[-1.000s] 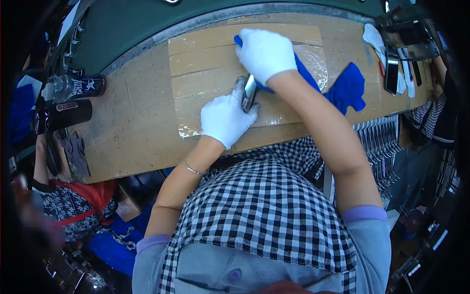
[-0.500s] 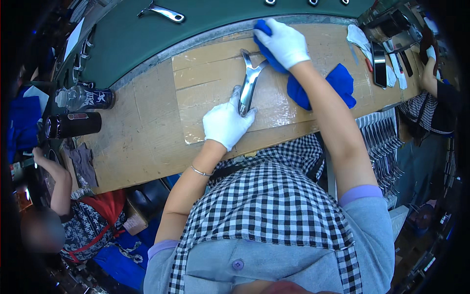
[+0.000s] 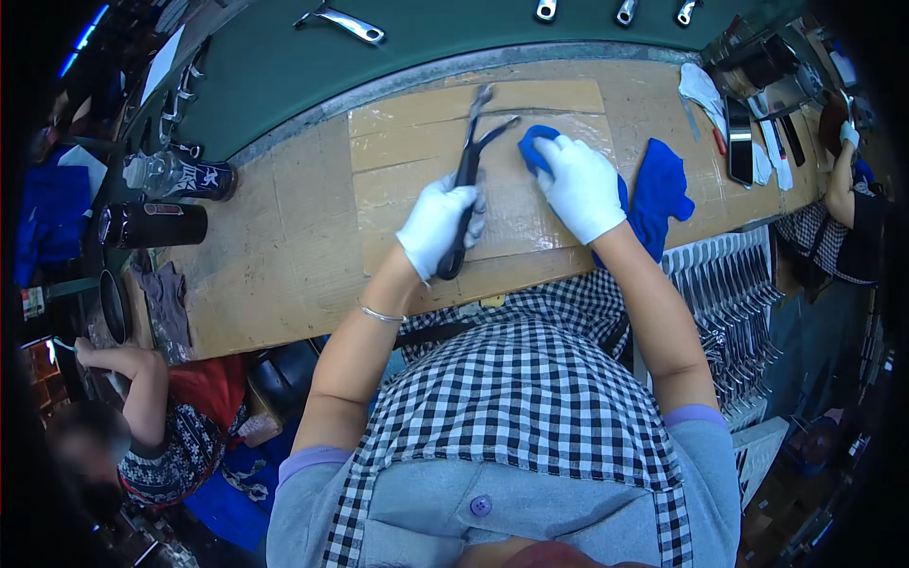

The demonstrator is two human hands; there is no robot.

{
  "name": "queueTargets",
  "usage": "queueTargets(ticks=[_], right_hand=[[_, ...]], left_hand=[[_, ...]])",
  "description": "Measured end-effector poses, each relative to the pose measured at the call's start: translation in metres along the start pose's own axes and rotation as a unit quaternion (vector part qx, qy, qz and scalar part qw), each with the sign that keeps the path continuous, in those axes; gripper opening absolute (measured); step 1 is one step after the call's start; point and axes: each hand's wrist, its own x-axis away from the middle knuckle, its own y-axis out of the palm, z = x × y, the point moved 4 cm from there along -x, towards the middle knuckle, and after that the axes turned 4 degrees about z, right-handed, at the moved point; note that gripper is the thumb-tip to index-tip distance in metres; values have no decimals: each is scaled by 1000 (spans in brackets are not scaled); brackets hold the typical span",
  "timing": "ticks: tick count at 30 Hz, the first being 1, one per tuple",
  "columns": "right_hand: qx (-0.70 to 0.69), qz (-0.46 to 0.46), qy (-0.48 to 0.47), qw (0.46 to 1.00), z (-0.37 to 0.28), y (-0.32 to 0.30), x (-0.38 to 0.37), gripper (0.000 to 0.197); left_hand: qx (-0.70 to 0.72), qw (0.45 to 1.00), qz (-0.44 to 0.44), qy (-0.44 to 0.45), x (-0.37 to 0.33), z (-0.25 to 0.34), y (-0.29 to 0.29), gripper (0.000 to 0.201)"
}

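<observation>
My left hand [image 3: 440, 222], in a white glove, is closed round the handle of a Y-shaped metal utensil [image 3: 470, 161]. Its forked head points away from me, and the handle's near end shows below my fingers. Just right of the fork, my white-gloved right hand [image 3: 584, 189] pinches a bunched blue cloth [image 3: 536, 142] that pokes out past the fingertips; it is apart from the utensil. More blue cloth [image 3: 658, 194] lies right of that hand, partly behind the wrist. Both hands are over a cardboard sheet [image 3: 398, 142] on the bench.
Beyond the bench, a green surface [image 3: 454, 38] holds several similar metal utensils [image 3: 352, 26]. A bottle [image 3: 180, 177] and a dark flask [image 3: 151, 224] stand left. A phone [image 3: 739, 142] lies right, near a white glove [image 3: 701, 90]. Utensils fill a rack [image 3: 729, 284] below. People work at both sides.
My left hand has lifted and turned the utensil, its dark side now showing. My right hand has come nearer to me with the blue cloth. The loose cloth has shifted.
</observation>
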Motion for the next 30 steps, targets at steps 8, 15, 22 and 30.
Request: queueTargets(ticks=[8, 15, 22, 30], right_hand=[[-77, -15, -150, 985, -53, 47, -42, 28], [3, 77, -142, 987, -61, 61, -56, 28], [-5, -45, -151, 987, -26, 45, -20, 27], [-186, -21, 160, 969, 47, 0, -39, 35]], left_hand=[[24, 990, -29, -138, 2, 20, -20, 11], [-16, 992, -21, -123, 4, 18, -19, 12], [-82, 990, 2, -112, 6, 20, -17, 21], [-504, 849, 129, 90, 12, 53, -27, 38]])
